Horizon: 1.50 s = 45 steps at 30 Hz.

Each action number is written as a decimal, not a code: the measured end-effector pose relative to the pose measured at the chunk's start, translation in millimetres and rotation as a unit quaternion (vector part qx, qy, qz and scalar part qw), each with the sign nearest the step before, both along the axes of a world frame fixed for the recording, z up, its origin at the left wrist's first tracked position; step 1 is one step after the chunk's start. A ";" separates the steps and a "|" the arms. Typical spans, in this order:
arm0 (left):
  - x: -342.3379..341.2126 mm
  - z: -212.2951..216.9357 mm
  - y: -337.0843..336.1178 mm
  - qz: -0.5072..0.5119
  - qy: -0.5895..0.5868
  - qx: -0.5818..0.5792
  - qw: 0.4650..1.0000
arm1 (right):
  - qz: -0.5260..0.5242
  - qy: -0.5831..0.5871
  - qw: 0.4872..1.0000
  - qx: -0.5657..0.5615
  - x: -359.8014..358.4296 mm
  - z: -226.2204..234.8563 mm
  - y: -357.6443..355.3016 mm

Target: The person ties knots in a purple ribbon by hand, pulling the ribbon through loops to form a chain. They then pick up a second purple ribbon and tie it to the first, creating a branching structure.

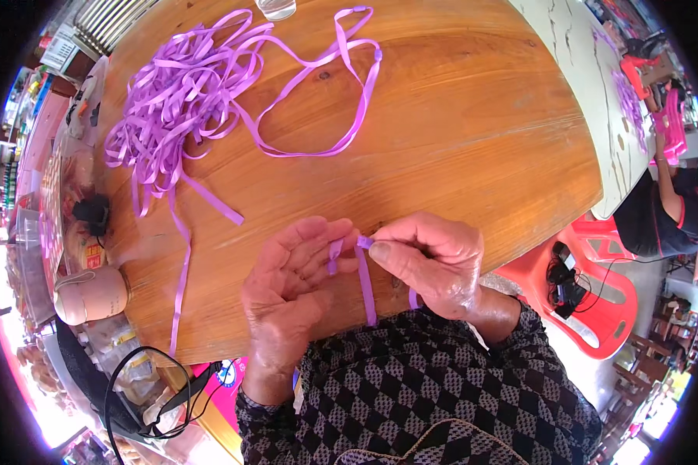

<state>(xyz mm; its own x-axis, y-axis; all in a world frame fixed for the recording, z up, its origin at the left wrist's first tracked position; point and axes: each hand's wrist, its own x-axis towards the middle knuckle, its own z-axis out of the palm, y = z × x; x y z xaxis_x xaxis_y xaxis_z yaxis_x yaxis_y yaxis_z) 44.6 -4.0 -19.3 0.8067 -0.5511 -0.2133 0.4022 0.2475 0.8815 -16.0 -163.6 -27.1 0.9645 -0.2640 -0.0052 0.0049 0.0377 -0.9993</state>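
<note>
A length of purple ribbon (366, 287) runs between my two hands near the table's front edge and hangs down toward my lap. My right hand (434, 260) pinches a small folded or looped part of it between thumb and forefinger. Turned palm up, my left hand (293, 271) has its fingers curled, with a piece of the same ribbon passing between them near the tips. The fingertips of both hands almost meet at the fold. Whether the fold is a knot or a loop, I cannot tell.
A large tangled heap of purple ribbon (182, 101) lies on the wooden table (473, 116) at the far left, with one loop spread rightward. A pink lidded container (91, 296) stands at the left edge. Red plastic stools (597, 310) and another person (663, 205) are at the right.
</note>
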 end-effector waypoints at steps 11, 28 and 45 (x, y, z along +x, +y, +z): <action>1.4 5.2 -8.9 0.018 0.093 -0.084 0.992 | -0.019 0.027 0.998 0.061 -0.3 -7.6 6.6; -22.3 12.7 -21.4 0.026 0.036 -0.167 0.985 | -0.100 -0.197 0.941 -0.257 7.6 -9.0 9.1; -11.9 12.1 -8.9 0.022 -0.358 0.269 0.894 | 0.086 -0.063 0.992 -0.059 -3.9 2.0 -11.9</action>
<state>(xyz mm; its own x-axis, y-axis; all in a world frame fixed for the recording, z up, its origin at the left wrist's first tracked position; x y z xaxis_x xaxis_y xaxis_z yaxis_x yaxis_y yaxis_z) 32.6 -12.8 -7.2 0.8612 -0.4880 0.1418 -0.3120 -0.2875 0.9055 -20.0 -175.5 -25.1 0.9864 -0.0860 0.1403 0.1346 -0.0684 -0.9885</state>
